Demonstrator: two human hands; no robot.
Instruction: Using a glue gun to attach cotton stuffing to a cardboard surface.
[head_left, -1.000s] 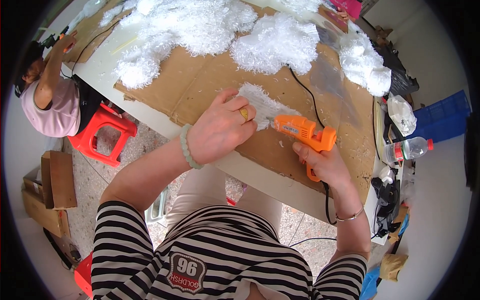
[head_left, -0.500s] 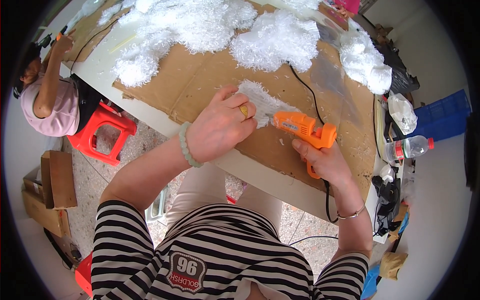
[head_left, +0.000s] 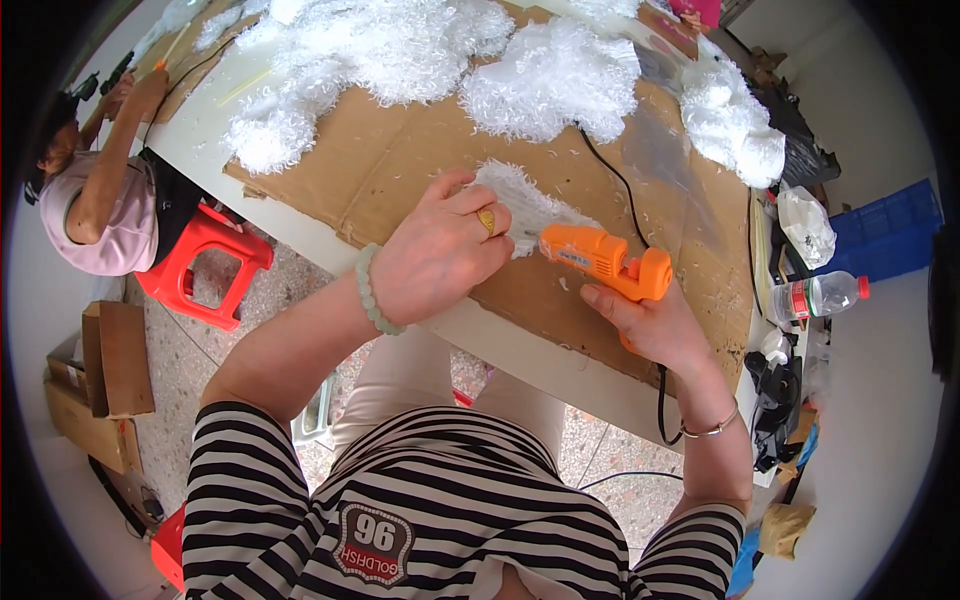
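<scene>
While the right hand (head_left: 658, 325) grips an orange glue gun (head_left: 588, 250) centre-right, the left hand (head_left: 435, 245) seemingly pinches white fabric (head_left: 522, 192).

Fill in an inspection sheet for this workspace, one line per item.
Surface: brown cardboard over a white table.
Job's things: orange glue gun, nozzle pointing toward a white fringed piece; contact unclear.
Clutter: white fluffy heaps across the far side; clear bottle at the right.
Hands: left hand at the fringed piece, fingertips partly hidden; right hand grips the glue gun.
Cables: black cord across the cardboard; dark cable on the floor.
Surroundings: co-worker on red stool at left; open box; blue crate at right.
</scene>
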